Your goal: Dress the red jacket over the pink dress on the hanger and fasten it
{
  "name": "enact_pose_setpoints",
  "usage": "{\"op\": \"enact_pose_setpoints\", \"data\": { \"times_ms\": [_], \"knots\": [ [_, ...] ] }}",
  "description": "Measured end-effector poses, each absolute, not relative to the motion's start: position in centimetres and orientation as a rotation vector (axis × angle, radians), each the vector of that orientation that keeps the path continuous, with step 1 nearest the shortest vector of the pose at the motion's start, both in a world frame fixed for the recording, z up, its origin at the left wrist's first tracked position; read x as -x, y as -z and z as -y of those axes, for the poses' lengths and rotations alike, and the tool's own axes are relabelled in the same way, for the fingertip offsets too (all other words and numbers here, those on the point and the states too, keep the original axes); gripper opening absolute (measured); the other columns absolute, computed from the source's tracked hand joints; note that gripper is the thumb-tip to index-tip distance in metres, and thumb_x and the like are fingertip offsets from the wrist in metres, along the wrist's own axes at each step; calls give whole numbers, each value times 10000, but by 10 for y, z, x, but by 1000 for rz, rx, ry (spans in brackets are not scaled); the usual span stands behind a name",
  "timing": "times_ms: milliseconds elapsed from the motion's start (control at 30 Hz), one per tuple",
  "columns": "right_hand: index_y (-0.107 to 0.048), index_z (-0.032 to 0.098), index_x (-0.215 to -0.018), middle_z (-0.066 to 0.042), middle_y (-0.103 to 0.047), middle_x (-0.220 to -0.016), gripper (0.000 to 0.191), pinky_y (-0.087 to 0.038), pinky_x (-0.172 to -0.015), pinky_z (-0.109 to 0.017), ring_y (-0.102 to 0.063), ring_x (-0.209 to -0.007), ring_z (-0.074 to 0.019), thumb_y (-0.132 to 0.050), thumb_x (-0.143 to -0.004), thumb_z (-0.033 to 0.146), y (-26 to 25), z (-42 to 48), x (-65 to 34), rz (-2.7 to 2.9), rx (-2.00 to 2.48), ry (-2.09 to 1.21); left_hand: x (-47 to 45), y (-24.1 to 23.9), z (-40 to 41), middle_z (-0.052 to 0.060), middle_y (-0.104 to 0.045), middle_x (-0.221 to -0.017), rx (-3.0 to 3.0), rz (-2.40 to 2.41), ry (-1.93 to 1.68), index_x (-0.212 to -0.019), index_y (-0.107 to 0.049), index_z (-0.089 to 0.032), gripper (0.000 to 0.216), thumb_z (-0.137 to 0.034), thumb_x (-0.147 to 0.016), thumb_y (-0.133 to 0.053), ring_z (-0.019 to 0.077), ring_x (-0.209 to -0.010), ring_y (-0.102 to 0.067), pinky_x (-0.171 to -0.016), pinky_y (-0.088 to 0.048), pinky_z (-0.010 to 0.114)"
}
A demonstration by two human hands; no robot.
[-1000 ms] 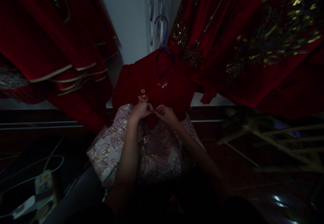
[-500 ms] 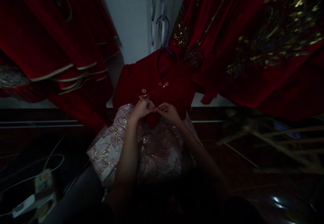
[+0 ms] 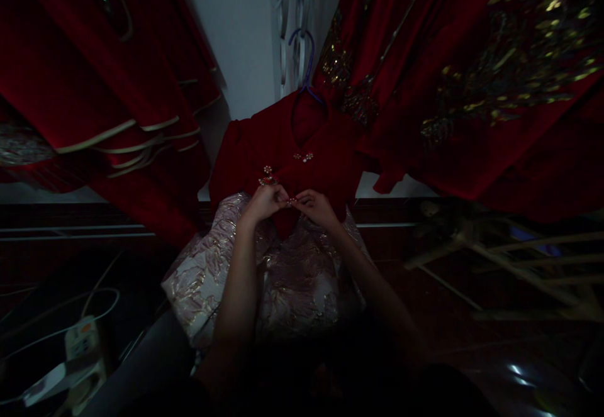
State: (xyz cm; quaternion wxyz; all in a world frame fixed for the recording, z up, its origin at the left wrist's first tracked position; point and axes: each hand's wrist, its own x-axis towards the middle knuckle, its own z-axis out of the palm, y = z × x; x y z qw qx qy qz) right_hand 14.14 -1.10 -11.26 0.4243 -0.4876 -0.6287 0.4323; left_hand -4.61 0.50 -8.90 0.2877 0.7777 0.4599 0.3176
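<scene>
A red garment top [image 3: 236, 159] hangs from a purple hanger [image 3: 310, 65], with a pale pink brocade skirt [image 3: 302, 285] below it. At its waist my left hand [image 3: 267, 202] and my right hand [image 3: 317, 206] meet, fingers closed in a pinch. Between them shows a small beaded clasp [image 3: 291, 202], one end at each hand's fingertips. Just above my left hand lies a jewelled fan-shaped ornament [image 3: 267, 180] on the red cloth. Higher up, a second beaded clasp [image 3: 303, 157] sits below the neckline. Dim light hides finer detail.
Red garments with pale edging [image 3: 117, 90] hang at the left, and a red garment with gold sequins [image 3: 528, 58] at the right. A power strip [image 3: 81, 341] with cables is at lower left. A wooden frame [image 3: 514, 260] stands on the floor at right.
Both hands stay in nearly the same place with the clasp between them. The whole view has shifted very slightly.
</scene>
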Motion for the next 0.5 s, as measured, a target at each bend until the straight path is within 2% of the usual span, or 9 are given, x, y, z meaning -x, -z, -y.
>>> {"op": "enact_pose_setpoints", "data": {
  "times_ms": [300,500],
  "knots": [
    [-590,161,-848,-20,-664,-733,395,-451,-413,-187,-571,-473,-83,-716,-677,494,111,11,-142,1562,1210,-1106,46,89,-4,41,-675,-729,-2031,-1176,-874,-777,-635,-142,169,-307,-748,-656,130,-674,-620,-637,-467,225],
    [-585,165,-828,25,-625,-624,362,-398,-397,-180,-505,-413,-63,-719,-664,458,91,10,-161,1588,1162,-1166,38,96,-13,46,-688,-774,-1661,-1331,-1122,-856,-630,-136,405,-499,-693,-706,143,-699,-639,-624,-486,227]
  ]
}}
